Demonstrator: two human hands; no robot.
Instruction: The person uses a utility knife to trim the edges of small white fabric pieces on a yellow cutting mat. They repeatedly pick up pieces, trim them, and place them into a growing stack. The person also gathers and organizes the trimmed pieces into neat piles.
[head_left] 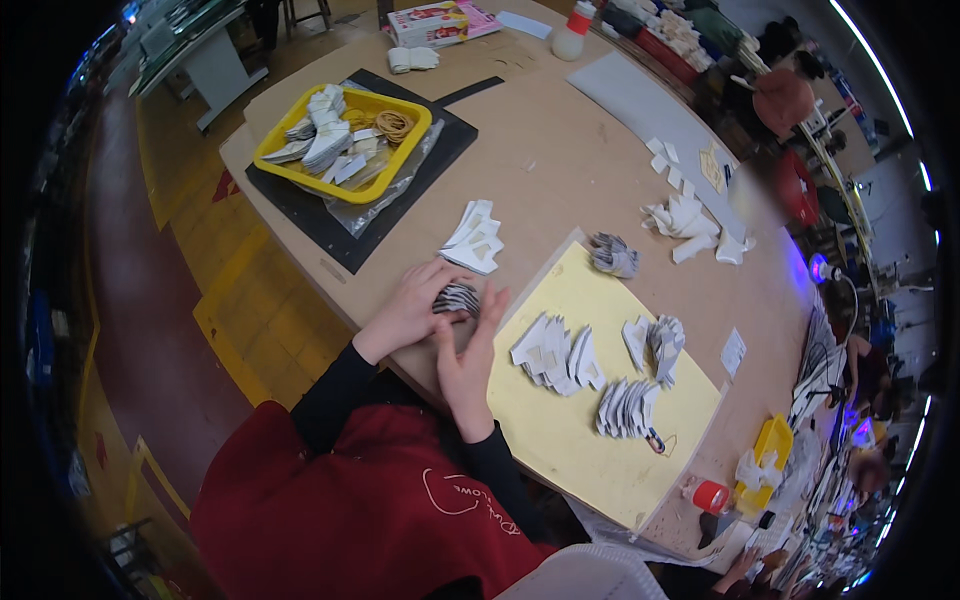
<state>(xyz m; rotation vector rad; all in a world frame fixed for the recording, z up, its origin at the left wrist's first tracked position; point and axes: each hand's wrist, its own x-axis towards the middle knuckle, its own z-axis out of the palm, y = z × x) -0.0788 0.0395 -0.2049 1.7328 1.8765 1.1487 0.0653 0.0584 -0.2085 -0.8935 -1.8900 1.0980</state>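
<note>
Between my two hands, at the table's near left edge, is a small stack of cut pieces [458, 298] with grey and white edges showing. My left hand [408, 305] curls round its left and far side. From the right, my right hand [468, 368] has its thumb and stretched fingers against the same stack. Just beyond the hands lies a fan of white cut pieces [474, 240]. On the yellow sheet [560, 450] to the right, several stacks of white-grey pieces [545, 355] stand in groups, one fanned stack [626, 408] near a small dark clip-like item [655, 441].
A yellow tray [375, 190] with pieces and rubber bands sits on a black board [345, 245]. Another grey bundle [614, 256] lies at the sheet's far edge. White scraps [685, 222], a red-banded bottle [573, 35], boxes [430, 24] and a red-capped container [708, 495] stand around the table.
</note>
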